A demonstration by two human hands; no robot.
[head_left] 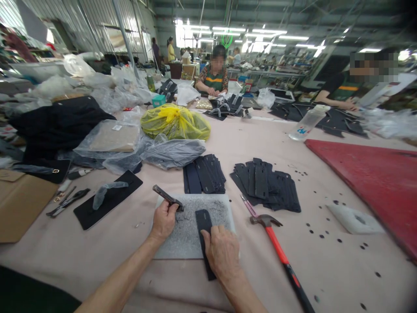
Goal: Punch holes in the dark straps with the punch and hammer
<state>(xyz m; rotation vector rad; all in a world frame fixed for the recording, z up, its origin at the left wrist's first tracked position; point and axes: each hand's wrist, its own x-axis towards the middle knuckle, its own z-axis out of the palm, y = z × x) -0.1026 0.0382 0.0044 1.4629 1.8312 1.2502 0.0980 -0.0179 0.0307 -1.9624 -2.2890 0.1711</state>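
My left hand (163, 221) is closed round a dark metal punch tool (167, 198), held slanted over the upper left of a speckled white board (185, 239). On the board's right side lies a dark strip with a rounded end (203, 221); its lower end reaches past the board's front edge. My right hand (223, 248) grips this strip along its right edge, the thumb on top. Two piles of similar dark strips, a left one (205, 174) and a right one (265, 184), lie behind the board. A claw hammer (276, 243) with a red and black handle rests to the right.
Pink seam ripper (249, 206) by the hammer head. Red sheet (368, 178) at right, clear bottle (309, 123) behind. Yellow bag (176, 121) and plastic-wrapped goods at back left; black panel (109, 200), pliers (70, 201) and cardboard box (24, 204) at left. Two people sit across the table.
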